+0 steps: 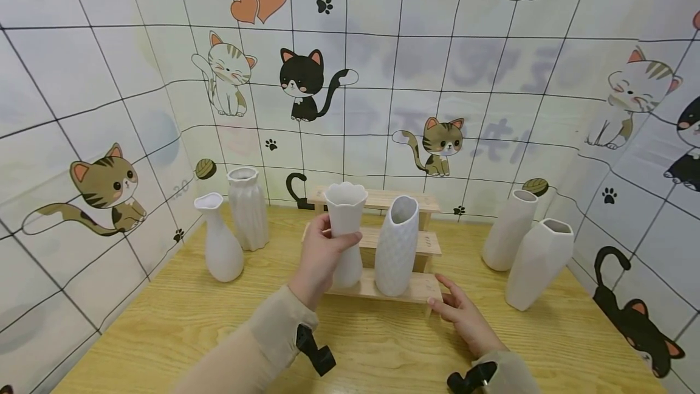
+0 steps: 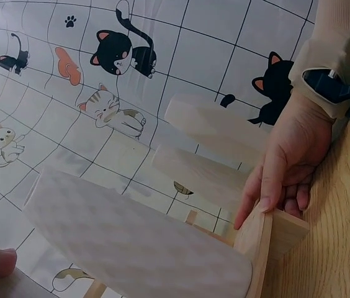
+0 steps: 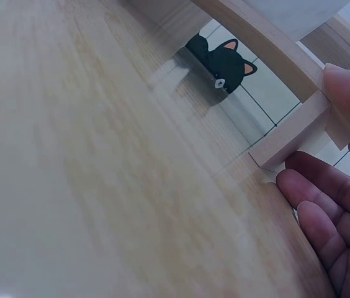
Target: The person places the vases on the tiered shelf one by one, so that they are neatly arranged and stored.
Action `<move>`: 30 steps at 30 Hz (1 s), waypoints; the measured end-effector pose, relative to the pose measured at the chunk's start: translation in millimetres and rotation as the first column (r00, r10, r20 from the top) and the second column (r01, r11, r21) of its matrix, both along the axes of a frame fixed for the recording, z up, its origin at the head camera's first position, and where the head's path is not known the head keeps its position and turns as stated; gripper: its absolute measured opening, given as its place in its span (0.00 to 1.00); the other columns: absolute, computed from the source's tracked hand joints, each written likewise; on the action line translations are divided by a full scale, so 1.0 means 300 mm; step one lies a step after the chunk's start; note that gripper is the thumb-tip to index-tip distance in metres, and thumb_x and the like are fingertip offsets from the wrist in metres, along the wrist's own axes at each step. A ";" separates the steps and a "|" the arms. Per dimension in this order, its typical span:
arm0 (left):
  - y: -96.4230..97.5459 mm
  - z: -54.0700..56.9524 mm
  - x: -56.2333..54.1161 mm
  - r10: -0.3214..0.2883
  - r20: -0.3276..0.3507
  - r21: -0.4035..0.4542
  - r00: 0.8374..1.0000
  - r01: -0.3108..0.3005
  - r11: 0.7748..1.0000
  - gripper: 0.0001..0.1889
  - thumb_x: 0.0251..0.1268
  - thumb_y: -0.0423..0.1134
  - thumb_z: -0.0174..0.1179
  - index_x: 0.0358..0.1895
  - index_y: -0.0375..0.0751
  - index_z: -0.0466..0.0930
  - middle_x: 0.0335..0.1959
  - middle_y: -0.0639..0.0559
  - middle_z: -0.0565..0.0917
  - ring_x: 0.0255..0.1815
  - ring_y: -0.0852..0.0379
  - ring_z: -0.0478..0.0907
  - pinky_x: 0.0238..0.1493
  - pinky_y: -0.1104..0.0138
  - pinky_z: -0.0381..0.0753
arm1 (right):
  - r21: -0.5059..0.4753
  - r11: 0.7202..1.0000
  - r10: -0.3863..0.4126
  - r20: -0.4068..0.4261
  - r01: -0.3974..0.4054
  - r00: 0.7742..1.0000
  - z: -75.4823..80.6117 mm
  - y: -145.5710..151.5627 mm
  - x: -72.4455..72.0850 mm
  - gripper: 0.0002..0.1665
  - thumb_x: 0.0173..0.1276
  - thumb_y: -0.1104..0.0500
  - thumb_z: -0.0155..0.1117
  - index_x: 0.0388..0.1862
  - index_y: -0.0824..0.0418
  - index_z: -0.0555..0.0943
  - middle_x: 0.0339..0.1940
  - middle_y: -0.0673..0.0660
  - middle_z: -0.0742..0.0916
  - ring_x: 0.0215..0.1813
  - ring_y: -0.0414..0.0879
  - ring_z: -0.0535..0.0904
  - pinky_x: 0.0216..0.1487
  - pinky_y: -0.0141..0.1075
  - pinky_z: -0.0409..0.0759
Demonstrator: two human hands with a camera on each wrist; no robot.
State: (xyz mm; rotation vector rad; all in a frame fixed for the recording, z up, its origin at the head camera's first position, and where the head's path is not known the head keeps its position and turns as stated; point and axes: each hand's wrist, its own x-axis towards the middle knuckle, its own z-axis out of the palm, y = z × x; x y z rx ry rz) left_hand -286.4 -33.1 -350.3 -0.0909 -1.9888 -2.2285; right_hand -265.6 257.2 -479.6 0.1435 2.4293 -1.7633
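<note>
A white vase with a scalloped rim (image 1: pixel 347 199) stands upright at the lowest step of a three-step wooden stand (image 1: pixel 424 288). My left hand (image 1: pixel 321 255) grips this vase around its middle, thumb across the front. Beside it on the same step is a white vase with a slanted mouth and a quilted surface (image 1: pixel 397 248), also large in the left wrist view. My right hand (image 1: pixel 462 315) holds the right end of the lowest step, thumb at the front corner. In the right wrist view its fingers (image 3: pixel 321 226) curl near the stand's leg (image 3: pixel 293 133).
On the left of the wood-grain table (image 1: pixel 180 327) stand a narrow-necked white vase (image 1: pixel 223 248) and a ribbed white vase (image 1: pixel 248 214). To the right are a smooth white vase (image 1: pixel 508 233) and a faceted white vase (image 1: pixel 538 266). A cat-print sheet (image 1: pixel 372 108) surrounds the table's back and sides.
</note>
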 end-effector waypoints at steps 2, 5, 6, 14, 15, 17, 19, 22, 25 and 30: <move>0.005 -0.004 -0.004 0.002 0.007 -0.004 1.000 -0.002 1.000 0.28 0.51 0.31 0.72 0.57 0.38 0.71 0.53 0.43 0.74 0.52 0.44 0.72 0.51 0.52 0.72 | -0.003 1.000 -0.008 0.008 0.008 1.000 0.000 -0.001 0.001 0.49 0.62 0.41 0.67 0.77 0.49 0.55 0.67 0.68 0.71 0.65 0.59 0.67 0.55 0.49 0.71; 0.010 -0.010 -0.010 0.001 0.017 -0.003 1.000 -0.001 1.000 0.28 0.51 0.31 0.72 0.56 0.39 0.71 0.53 0.45 0.75 0.52 0.45 0.72 0.51 0.51 0.72 | -0.006 1.000 -0.009 0.009 0.009 1.000 0.002 -0.002 0.003 0.49 0.62 0.41 0.67 0.76 0.49 0.55 0.67 0.68 0.70 0.66 0.59 0.67 0.55 0.49 0.71; 0.012 -0.011 -0.010 0.001 0.017 -0.003 1.000 -0.001 1.000 0.28 0.51 0.31 0.72 0.56 0.40 0.71 0.53 0.45 0.75 0.52 0.45 0.72 0.51 0.51 0.72 | -0.008 1.000 -0.011 0.009 0.011 1.000 0.002 -0.003 0.003 0.49 0.62 0.41 0.67 0.76 0.48 0.55 0.67 0.68 0.71 0.65 0.59 0.67 0.55 0.49 0.70; 0.024 -0.024 -0.017 -0.006 -0.013 -0.004 1.000 0.006 1.000 0.28 0.50 0.31 0.72 0.57 0.38 0.72 0.53 0.44 0.75 0.51 0.45 0.72 0.50 0.53 0.72 | -0.024 1.000 0.003 -0.028 -0.004 1.000 0.002 -0.003 0.009 0.46 0.65 0.46 0.66 0.77 0.50 0.55 0.66 0.68 0.71 0.65 0.58 0.67 0.55 0.47 0.69; 0.026 -0.024 -0.017 -0.006 -0.012 -0.007 1.000 0.006 1.000 0.29 0.50 0.31 0.72 0.57 0.38 0.72 0.53 0.44 0.75 0.51 0.45 0.72 0.50 0.53 0.72 | -0.025 1.000 0.004 -0.027 -0.005 1.000 0.002 -0.002 0.009 0.46 0.65 0.46 0.66 0.77 0.50 0.55 0.66 0.68 0.71 0.65 0.58 0.67 0.55 0.47 0.69; 0.030 -0.021 -0.017 -0.009 -0.001 -0.009 1.000 0.009 1.000 0.29 0.50 0.30 0.72 0.58 0.38 0.72 0.53 0.44 0.75 0.51 0.46 0.72 0.50 0.53 0.73 | -0.024 1.000 0.005 -0.026 -0.005 1.000 -0.001 0.000 0.006 0.46 0.65 0.46 0.66 0.77 0.50 0.55 0.66 0.68 0.71 0.65 0.58 0.67 0.55 0.47 0.69; 0.033 0.000 0.001 -0.012 0.010 -0.018 1.000 0.012 1.000 0.29 0.51 0.29 0.71 0.58 0.36 0.72 0.53 0.44 0.75 0.51 0.46 0.72 0.50 0.53 0.73 | -0.022 1.000 0.005 -0.024 -0.006 1.000 -0.002 0.001 0.005 0.46 0.65 0.46 0.66 0.77 0.50 0.55 0.66 0.68 0.71 0.65 0.58 0.67 0.55 0.47 0.70; 0.039 0.019 0.016 -0.013 0.028 -0.019 1.000 0.014 1.000 0.28 0.51 0.27 0.69 0.58 0.34 0.72 0.52 0.43 0.75 0.51 0.45 0.72 0.51 0.54 0.73 | -0.020 1.000 0.008 -0.024 -0.008 1.000 -0.002 0.002 0.003 0.46 0.66 0.46 0.65 0.77 0.50 0.55 0.65 0.68 0.72 0.64 0.57 0.67 0.54 0.45 0.70; 0.042 0.008 0.009 -0.010 0.024 -0.007 1.000 0.010 1.000 0.29 0.50 0.27 0.70 0.58 0.35 0.72 0.52 0.43 0.76 0.51 0.46 0.72 0.51 0.54 0.73 | -0.016 1.000 0.007 -0.025 -0.008 1.000 -0.003 0.002 0.001 0.46 0.66 0.46 0.65 0.77 0.50 0.55 0.65 0.67 0.73 0.64 0.56 0.68 0.52 0.43 0.70; 0.043 -0.034 -0.023 -0.005 0.018 -0.006 1.000 0.005 1.000 0.30 0.48 0.29 0.73 0.57 0.38 0.73 0.52 0.45 0.76 0.51 0.46 0.72 0.51 0.54 0.73 | -0.012 1.000 0.009 -0.020 -0.009 1.000 -0.003 0.003 0.002 0.46 0.66 0.45 0.65 0.77 0.50 0.55 0.65 0.67 0.72 0.64 0.57 0.68 0.53 0.45 0.70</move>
